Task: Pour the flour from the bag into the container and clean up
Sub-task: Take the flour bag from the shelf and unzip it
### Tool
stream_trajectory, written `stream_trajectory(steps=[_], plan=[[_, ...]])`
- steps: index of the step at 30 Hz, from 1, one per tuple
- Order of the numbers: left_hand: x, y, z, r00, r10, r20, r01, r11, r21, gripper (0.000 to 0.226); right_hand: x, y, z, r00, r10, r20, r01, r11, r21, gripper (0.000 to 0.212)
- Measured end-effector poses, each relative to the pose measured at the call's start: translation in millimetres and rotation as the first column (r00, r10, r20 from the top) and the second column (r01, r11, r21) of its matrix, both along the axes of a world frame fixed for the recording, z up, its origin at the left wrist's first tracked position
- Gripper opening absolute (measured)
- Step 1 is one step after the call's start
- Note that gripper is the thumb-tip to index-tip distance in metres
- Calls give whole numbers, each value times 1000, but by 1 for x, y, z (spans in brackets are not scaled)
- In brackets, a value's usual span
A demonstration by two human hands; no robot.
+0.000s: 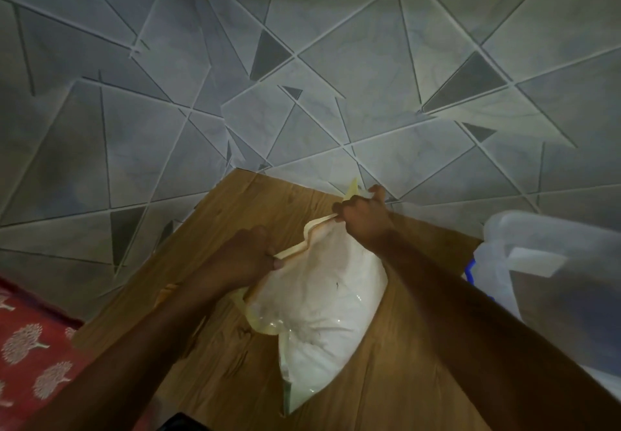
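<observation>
A clear plastic bag of white flour [316,309] lies on a small wooden table [242,215], its yellowish top edge stretched along the far side. My left hand [245,255] pinches the left end of that top edge. My right hand [364,213] grips the right end, near the table's far corner. The bag's mouth is pulled taut between the two hands. A translucent plastic container [551,272] with a blue detail stands at the table's right edge, partly cut off by the frame.
The table stands against a wall [302,77] papered in grey geometric triangles. A red cloth [30,346] with pale tree prints lies at the lower left, below the table's edge.
</observation>
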State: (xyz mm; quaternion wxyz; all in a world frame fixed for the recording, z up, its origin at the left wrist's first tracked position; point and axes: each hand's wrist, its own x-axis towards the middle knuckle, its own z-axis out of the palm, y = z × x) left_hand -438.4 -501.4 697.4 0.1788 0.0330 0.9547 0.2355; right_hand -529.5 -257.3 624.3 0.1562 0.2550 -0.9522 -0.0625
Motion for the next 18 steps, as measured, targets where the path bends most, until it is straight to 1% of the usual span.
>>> stream_trajectory(steps=[2,4,5,7,9,11,14,15,16,18], plan=[[1,6,12,1000,-19,4,19,1000,-7,23,-1,12,8,995,46,-84,-44,999,29,31],[1,9,21,999,-52,12,53,998,-25,22,-3,29,20,977,127,-173,-111,989,102,38],[0,11,25,998,-67,12,67,998,-22,22,-3,38,26,971,148,-189,-122,982,143,37],[-1,14,28,996,-95,4,95,996,-1,20,0,55,32,971,129,-199,-92,978,189,29],[-2,17,27,992,-128,11,127,992,12,18,5,63,31,981,52,-188,-20,985,172,25],[-5,19,27,983,-182,27,182,983,13,16,6,60,29,993,-15,-118,28,994,109,24],[-12,22,31,949,-309,62,313,948,-67,12,0,51,33,992,-93,87,93,996,-2,22],[-14,22,32,932,-354,79,361,928,-96,13,-1,48,35,980,-123,155,125,992,-3,24],[-17,22,34,908,-406,104,416,902,-111,13,-2,48,39,970,-146,196,148,989,7,25],[-20,20,36,851,-473,227,500,862,-78,22,-3,48,43,960,-152,234,158,987,-11,28]])
